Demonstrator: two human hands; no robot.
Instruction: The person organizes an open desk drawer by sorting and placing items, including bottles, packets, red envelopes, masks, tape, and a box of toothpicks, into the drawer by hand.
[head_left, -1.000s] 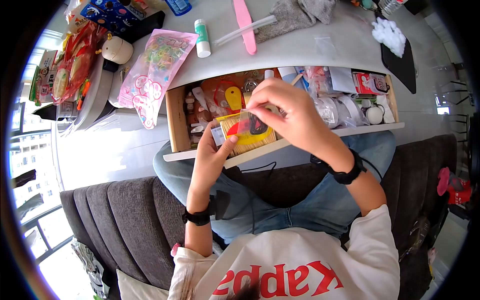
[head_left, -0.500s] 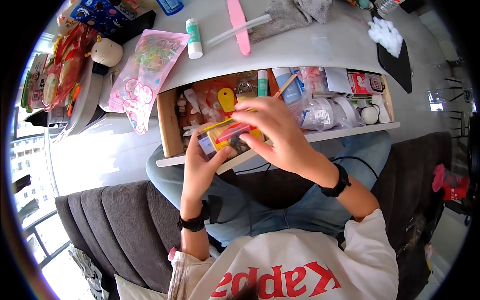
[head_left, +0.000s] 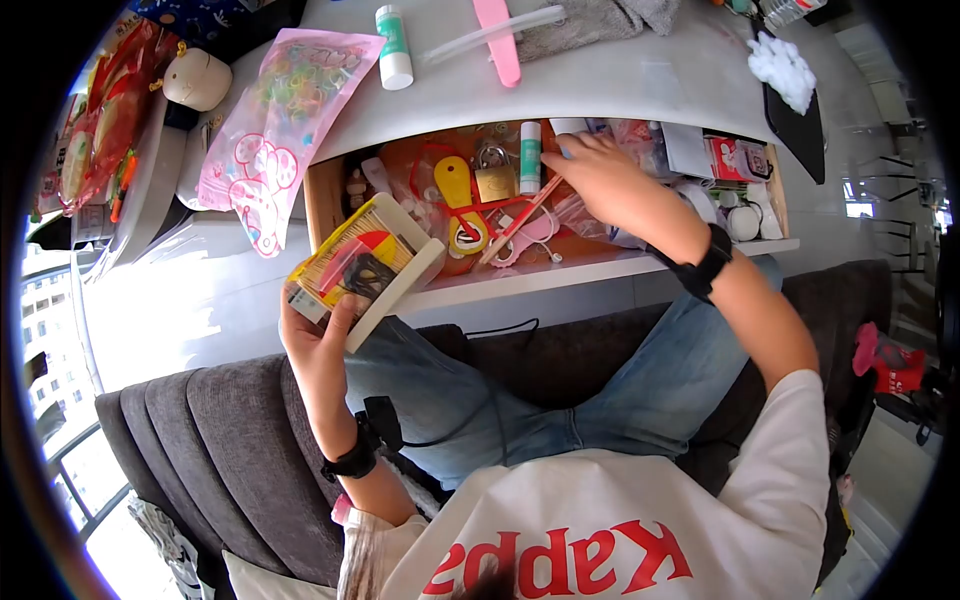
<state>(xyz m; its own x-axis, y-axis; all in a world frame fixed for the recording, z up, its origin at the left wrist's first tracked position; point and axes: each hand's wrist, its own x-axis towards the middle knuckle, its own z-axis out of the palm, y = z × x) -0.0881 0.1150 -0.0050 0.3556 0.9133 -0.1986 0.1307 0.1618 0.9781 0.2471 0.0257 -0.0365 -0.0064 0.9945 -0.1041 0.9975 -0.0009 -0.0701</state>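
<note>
My left hand [head_left: 318, 335] is closed around a small plastic box [head_left: 362, 262] at the drawer's left front corner. The tilted box has a pale rim and shows thin wooden sticks, a red-and-yellow piece and a coiled black cord. Over the drawer, my right hand [head_left: 605, 180] has its fingers stretched to the left, its thumb hidden. Thin reddish sticks [head_left: 525, 218] run beneath its fingertips; contact is unclear. Close by are a green-and-white glue stick [head_left: 530, 158], a brass padlock [head_left: 494, 183] and a yellow tool [head_left: 455, 183] with a rounded end.
The open drawer [head_left: 620, 262] also holds clear bags, a white roll and a red box [head_left: 738, 158]. On the tabletop lie a pink pouch [head_left: 290, 120], another glue stick [head_left: 394, 48], a pink strip [head_left: 497, 40], a grey cloth [head_left: 590, 28] and white fluff [head_left: 782, 72].
My left hand has carried the box left and turned it. My right hand has left the box and moved right, over the drawer's contents. The padlock and yellow tool are now more exposed.
</note>
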